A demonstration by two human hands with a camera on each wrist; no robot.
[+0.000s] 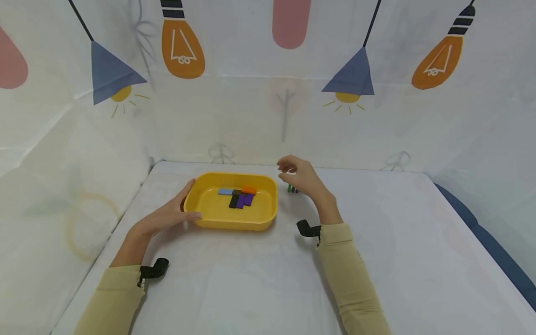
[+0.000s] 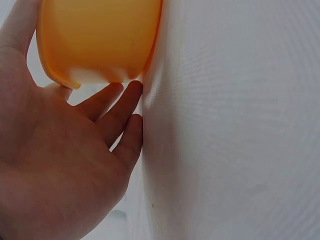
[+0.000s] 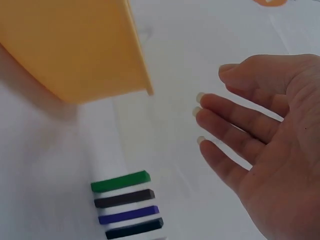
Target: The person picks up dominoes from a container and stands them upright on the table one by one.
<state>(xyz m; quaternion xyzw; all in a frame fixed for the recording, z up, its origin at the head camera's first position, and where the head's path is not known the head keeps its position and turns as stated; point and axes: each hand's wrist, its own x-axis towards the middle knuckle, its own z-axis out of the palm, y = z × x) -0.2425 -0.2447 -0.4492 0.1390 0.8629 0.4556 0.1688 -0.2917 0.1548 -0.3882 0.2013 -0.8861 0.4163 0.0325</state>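
A yellow plastic tray (image 1: 230, 222) sits on the white table. My left hand (image 1: 167, 215) grips its left end, thumb at the near corner and fingers along the far side; the left wrist view has fingertips against the tray's wall (image 2: 100, 40). Inside the tray lie small rectangular blocks: a light blue block (image 1: 225, 191), an orange block (image 1: 249, 190), a black block (image 1: 233, 201), a brown one and two purple ones. My right hand (image 1: 303, 177) hovers right of the tray, fingers loosely bent and holding nothing. Below it are a green block (image 3: 121, 182), brown block (image 3: 125, 198), purple block (image 3: 128, 215) and dark block (image 3: 134, 228) in a row.
White cloth covers the table (image 1: 234, 279). A white sheet printed with lamps and bulbs (image 1: 251, 116) hangs behind the table and along its left side. Something dark blue (image 1: 485, 237) shows beyond the table's right edge.
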